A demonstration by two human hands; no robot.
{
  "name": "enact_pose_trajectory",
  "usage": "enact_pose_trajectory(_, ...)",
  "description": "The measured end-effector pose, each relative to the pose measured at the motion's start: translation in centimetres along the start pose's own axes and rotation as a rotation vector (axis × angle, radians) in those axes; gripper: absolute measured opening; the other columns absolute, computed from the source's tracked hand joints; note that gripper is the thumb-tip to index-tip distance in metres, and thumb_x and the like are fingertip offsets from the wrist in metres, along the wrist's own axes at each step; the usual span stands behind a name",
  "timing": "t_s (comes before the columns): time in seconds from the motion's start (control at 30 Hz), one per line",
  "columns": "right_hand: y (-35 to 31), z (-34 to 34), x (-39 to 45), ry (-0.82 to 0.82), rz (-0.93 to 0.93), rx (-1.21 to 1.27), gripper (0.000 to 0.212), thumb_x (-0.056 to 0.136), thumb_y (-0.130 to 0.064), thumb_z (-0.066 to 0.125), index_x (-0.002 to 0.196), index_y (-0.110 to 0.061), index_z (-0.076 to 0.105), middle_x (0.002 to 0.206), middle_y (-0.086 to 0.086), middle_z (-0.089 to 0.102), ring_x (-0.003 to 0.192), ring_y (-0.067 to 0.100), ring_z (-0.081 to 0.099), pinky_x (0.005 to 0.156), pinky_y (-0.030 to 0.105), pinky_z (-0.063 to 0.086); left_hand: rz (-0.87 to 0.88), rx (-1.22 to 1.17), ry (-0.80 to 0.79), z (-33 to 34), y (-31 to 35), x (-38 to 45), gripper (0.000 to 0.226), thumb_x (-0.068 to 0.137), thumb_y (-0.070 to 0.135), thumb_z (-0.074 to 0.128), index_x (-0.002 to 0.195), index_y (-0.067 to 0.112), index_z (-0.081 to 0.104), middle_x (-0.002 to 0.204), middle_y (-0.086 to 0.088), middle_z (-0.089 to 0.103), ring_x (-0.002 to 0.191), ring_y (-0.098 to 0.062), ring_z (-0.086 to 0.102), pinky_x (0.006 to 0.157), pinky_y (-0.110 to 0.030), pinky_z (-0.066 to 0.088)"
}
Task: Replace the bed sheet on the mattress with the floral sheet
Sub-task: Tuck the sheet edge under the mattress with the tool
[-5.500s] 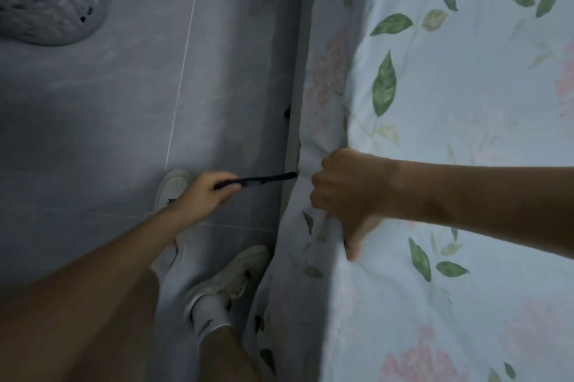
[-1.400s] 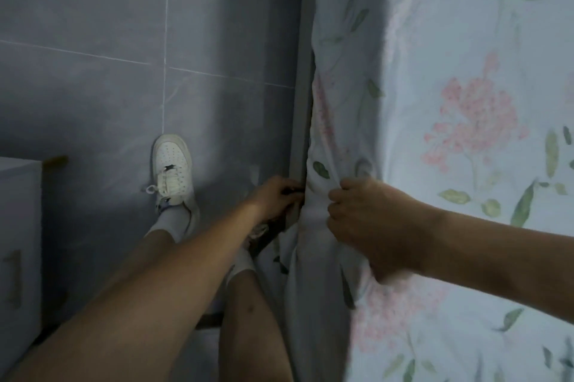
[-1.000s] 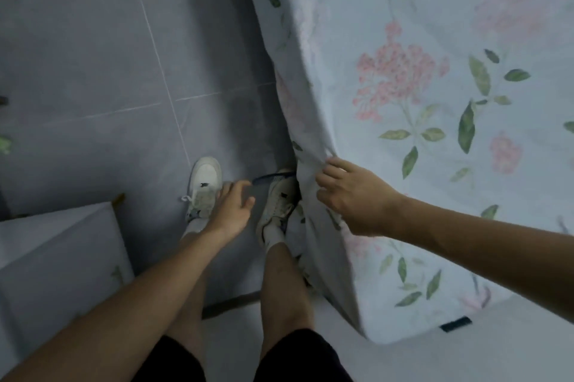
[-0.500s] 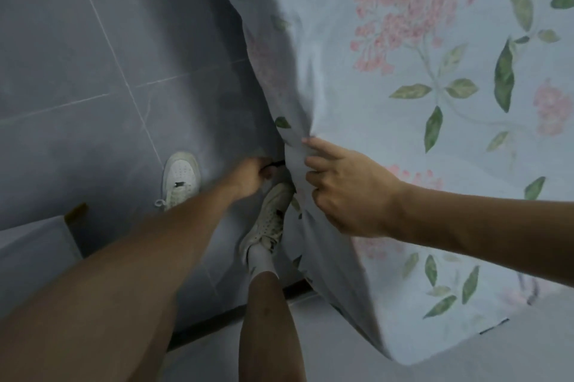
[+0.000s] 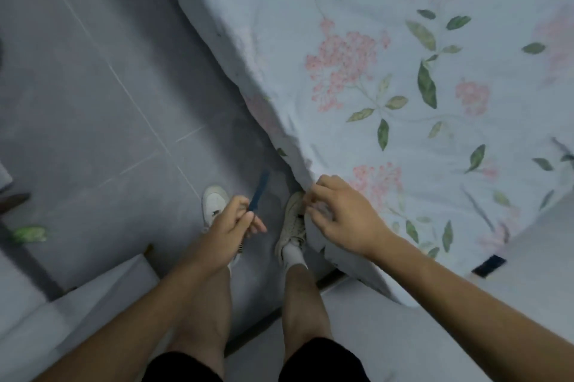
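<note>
Right hand [image 5: 343, 220] is at the bed's edge, fingers curled down and pinching a fold of the floral sheet [image 5: 388, 77] right where the cloth drops over the side. Left hand [image 5: 231, 223] is off the bed, out over the floor, thumb and fingers closed round the handle end of a slim dark blue tool [image 5: 259, 190]; the blade end points up and away, toward the sheet's edge but not touching it. The 2 hands sit near each other with a gap between them.

The floral sheet, pale blue with pink blossoms and green leaves, covers the whole mattress top in view and hangs down the side as a skirt, wrinkled where the right hand gathers it. The mattress itself is hidden under the cloth. A small dark tab [image 5: 489, 266] shows at the sheet's lower right edge; what it is, I cannot tell.

Below the hands, 2 white sneakers: the left sneaker [image 5: 214, 204] is partly behind the left hand, the right sneaker [image 5: 292, 223] is tucked against the hanging sheet. Bare legs and dark shorts [image 5: 323, 363] fill the bottom. Grey tiled floor [image 5: 93, 86] spreads left, and a white cabinet [image 5: 77, 313] juts in at lower left, close beside the left leg. No containers in view.
</note>
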State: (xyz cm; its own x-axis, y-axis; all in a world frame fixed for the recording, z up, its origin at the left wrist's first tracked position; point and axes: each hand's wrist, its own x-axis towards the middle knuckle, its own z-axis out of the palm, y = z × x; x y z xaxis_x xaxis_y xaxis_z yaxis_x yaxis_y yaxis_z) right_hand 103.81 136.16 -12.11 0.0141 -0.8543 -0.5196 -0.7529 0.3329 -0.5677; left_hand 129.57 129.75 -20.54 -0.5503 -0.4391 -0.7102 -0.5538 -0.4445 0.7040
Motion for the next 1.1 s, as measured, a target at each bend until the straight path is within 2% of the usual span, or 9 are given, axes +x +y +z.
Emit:
enact_pose_trajectory(0.13, -0.9, -1.5, -3.9, 0.283, 0.531, 0.839, 0.013, 0.098, -0.023, 0.071, 0.109, -0.021, 0.077, 0.104, -0.006, 0.076, 0.101, 0.013, 0.069, 0.092, 0.032, 0.056, 0.107, 0.020, -0.194, 3.8, 8.4, -0.2, 0.006, 0.109, 0.014, 0.050, 0.103, 0.017, 0.050, 0.087, -0.008, 0.077, 0.089, -0.028, 0.073, 0.090, -0.046, 0.056)
enact_pose_trajectory(0.27, -0.3, -0.9, -6.3, 0.512, 0.615, 1.267, 0.014, 0.098, -0.013, 0.069, 0.107, -0.005, 0.077, 0.101, 0.018, 0.076, 0.098, 0.032, 0.073, 0.090, 0.040, 0.059, 0.164, 0.141, -0.294, 8.2, 13.4, 1.6, 0.007, 0.104, 0.015, 0.061, 0.097, 0.015, 0.057, 0.082, -0.007, 0.077, 0.085, -0.032, 0.073, 0.086, -0.054, 0.058)
enact_pose_trajectory(0.37, 2.0, 0.2, -8.8, 0.735, 0.701, 1.389, 0.011, 0.100, -0.008, 0.066, 0.101, 0.000, 0.073, 0.094, 0.021, 0.074, 0.091, 0.030, 0.073, 0.084, 0.038, 0.062, 0.200, 0.353, -0.401, 11.6, 14.9, 3.4, 0.013, 0.100, 0.029, 0.065, 0.092, 0.020, 0.061, 0.081, -0.002, 0.075, 0.082, -0.031, 0.071, 0.078, -0.056, 0.057)
enact_pose_trajectory(0.47, 4.3, 1.6, -12.2, 0.948, 0.794, 1.553, 0.017, 0.107, -0.013, 0.053, 0.106, 0.003, 0.060, 0.092, 0.019, 0.075, 0.089, 0.029, 0.075, 0.082, 0.039, 0.064, 0.440, 0.828, -0.561, 14.6, 15.8, 4.9, 0.018, 0.104, 0.045, 0.051, 0.095, 0.033, 0.060, 0.087, 0.011, 0.065, 0.085, -0.012, 0.059, 0.076, -0.047, 0.051)
enact_pose_trajectory(0.67, 4.7, 7.4, -18.2, 1.118, 1.004, 1.668, 0.026, 0.112, -0.023, 0.042, 0.100, -0.005, 0.057, 0.060, 0.008, 0.051, 0.046, 0.018, 0.044, 0.045, 0.033, 0.043, 1.055, 1.424, -1.022, 20.2, 16.9, 9.4, 0.015, 0.100, 0.025, 0.055, 0.111, 0.022, 0.065, 0.121, 0.003, 0.062, 0.111, -0.021, 0.054, 0.085, -0.040, 0.050)
enact_pose_trajectory(0.73, 4.4, 10.2, -18.5, 1.156, 1.076, 1.792, 0.022, 0.110, -0.011, 0.038, 0.099, -0.005, 0.056, 0.060, 0.009, 0.045, 0.043, 0.016, 0.036, 0.043, 0.030, 0.032, 1.238, 1.537, -1.193, 22.9, 16.5, 10.8, 0.022, 0.095, 0.023, 0.059, 0.114, 0.022, 0.069, 0.134, -0.001, 0.060, 0.126, -0.025, 0.053, 0.094, -0.042, 0.051)
enact_pose_trajectory(0.83, 2.8, 14.2, -17.7, 1.249, 1.162, 1.932, 0.024, 0.102, 0.009, 0.035, 0.103, -0.006, 0.054, 0.063, 0.008, 0.049, 0.043, 0.015, 0.042, 0.041, 0.029, 0.037, 1.462, 1.709, -1.460, 26.0, 15.2, 12.6, 0.037, 0.091, 0.027, 0.071, 0.128, 0.027, 0.070, 0.151, -0.004, 0.055, 0.143, -0.029, 0.046, 0.113, -0.044, 0.044)
enact_pose_trajectory(0.97, -1.3, 18.6, -14.7, 1.446, 1.211, 2.070, 0.020, 0.106, 0.008, 0.039, 0.108, -0.005, 0.054, 0.068, 0.012, 0.065, 0.046, 0.018, 0.060, 0.046, 0.029, 0.054, 1.691, 1.716, -1.807, 29.2, 14.2, 14.0, 0.060, 0.087, 0.015, 0.071, 0.145, 0.019, 0.058, 0.164, -0.007, 0.039, 0.153, -0.030, 0.033, 0.122, -0.047, 0.035)
enact_pose_trajectory(1.1, -5.1, 22.1, -10.8, 1.502, 1.340, 2.123, 0.009, 0.107, -0.010, 0.051, 0.101, -0.009, 0.058, 0.060, 0.010, 0.066, 0.042, 0.022, 0.053, 0.040, 0.026, 0.047, 1.879, 1.654, -2.052, 32.8, 13.2, 13.8, 0.079, 0.081, 0.014, 0.072, 0.155, 0.014, 0.045, 0.164, -0.010, 0.037, 0.155, -0.029, 0.028, 0.127, -0.046, 0.022)
